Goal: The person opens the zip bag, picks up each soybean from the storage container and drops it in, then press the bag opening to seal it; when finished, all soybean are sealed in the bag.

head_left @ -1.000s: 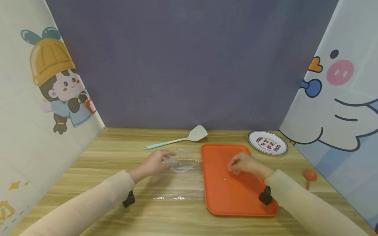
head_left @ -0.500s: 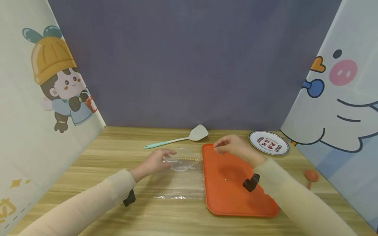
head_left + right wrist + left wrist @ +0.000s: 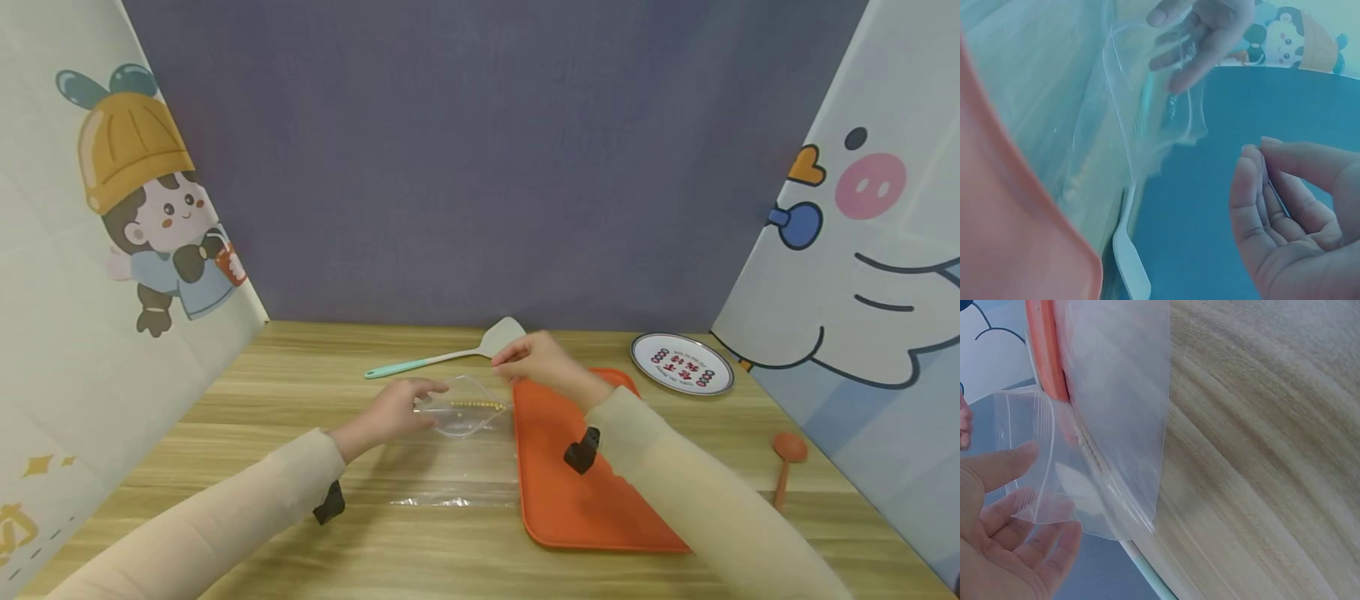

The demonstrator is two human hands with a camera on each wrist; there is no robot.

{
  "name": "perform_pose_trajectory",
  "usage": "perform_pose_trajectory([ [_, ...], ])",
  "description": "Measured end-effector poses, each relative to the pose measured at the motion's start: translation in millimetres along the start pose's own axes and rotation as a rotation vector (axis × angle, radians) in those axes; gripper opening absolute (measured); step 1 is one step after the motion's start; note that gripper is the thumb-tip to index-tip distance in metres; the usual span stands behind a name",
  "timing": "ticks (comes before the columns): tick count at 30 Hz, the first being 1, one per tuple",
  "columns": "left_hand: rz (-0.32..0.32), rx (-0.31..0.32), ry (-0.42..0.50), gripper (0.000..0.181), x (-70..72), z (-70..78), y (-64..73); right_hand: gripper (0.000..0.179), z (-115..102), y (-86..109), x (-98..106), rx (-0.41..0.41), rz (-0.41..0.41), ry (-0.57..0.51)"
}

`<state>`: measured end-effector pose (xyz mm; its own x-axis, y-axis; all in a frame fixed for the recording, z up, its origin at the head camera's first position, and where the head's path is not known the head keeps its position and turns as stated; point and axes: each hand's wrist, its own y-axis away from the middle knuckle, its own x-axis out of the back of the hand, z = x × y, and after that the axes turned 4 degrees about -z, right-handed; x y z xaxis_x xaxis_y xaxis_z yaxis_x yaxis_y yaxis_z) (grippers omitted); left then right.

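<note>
My left hand (image 3: 393, 408) holds the mouth of a clear zip bag (image 3: 1116, 381), thumb at one side and fingers at the other, so the mouth gapes. The bag lies along the table, with a row of small yellow beans (image 3: 477, 404) in its fold. My right hand (image 3: 543, 362) is just right of the bag's mouth, above the far left corner of the orange tray (image 3: 585, 512). In the right wrist view its thumb and index fingertips (image 3: 1247, 165) pinch together, apparently on a small bean, mostly hidden. My right forearm covers part of the tray.
A spatula (image 3: 408, 367) with a mint handle lies behind the bag, its white blade near my right hand. An oval plate (image 3: 682, 363) with red print sits at the back right. An orange spoon (image 3: 790, 447) lies at the right edge. Printed walls close both sides.
My right hand has risen from the tray and moved left and away, toward the bag's mouth. One bean that lay on the tray is now hidden by my wrist. My left hand stays put.
</note>
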<state>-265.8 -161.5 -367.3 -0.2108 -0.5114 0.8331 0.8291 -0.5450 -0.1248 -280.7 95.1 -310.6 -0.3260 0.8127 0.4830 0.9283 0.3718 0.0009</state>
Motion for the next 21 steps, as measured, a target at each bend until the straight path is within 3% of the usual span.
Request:
perform_pose_trajectory([
  [6, 0.005, -0.033, -0.007, 0.052, 0.9, 0.5, -0.7, 0.016, -5.1, -14.2, -20.2, -0.023, -0.022, -0.013],
  [13, -0.011, -0.022, 0.013, 0.052, 1.4, -0.1, -2.6, 0.014, -6.3, -26.4, -35.6, -0.043, -0.027, -0.009],
  [21, -0.014, 0.000, 0.016, 0.052, 0.7, -3.5, -3.8, 0.020, 1.6, -22.9, -31.0, -0.035, -0.019, -0.025],
])
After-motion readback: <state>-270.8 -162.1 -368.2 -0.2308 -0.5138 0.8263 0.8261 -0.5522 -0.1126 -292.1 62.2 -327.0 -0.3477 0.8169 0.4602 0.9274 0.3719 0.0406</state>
